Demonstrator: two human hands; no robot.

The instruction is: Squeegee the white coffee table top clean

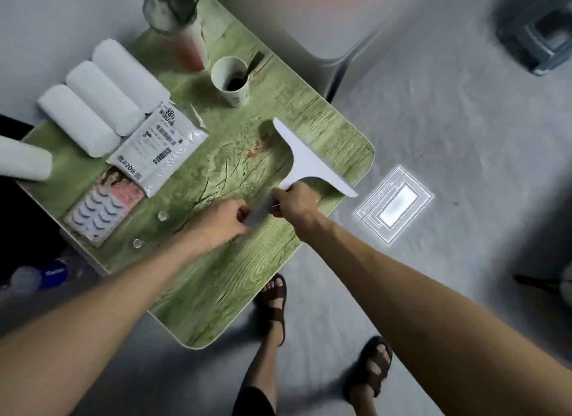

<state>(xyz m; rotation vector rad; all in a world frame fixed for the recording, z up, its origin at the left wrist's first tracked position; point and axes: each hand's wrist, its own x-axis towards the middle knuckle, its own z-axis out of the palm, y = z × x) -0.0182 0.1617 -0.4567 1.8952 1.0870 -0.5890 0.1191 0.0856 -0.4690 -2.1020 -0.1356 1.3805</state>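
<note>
Both hands (292, 203) on squeegee (305, 160) (mailer (158, 147) "20")

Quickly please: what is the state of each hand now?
Left hand: fingers closed on the end of the squeegee handle.
Right hand: closed around the squeegee handle, below the blade.

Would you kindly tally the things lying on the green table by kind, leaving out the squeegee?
White paper rolls: 3
Cups: 2, tall lidded cup, open white paper cup
White labelled mailer bag: 1
False-eyelash pack: 1
Small clear beads: 2
Total: 9
</note>
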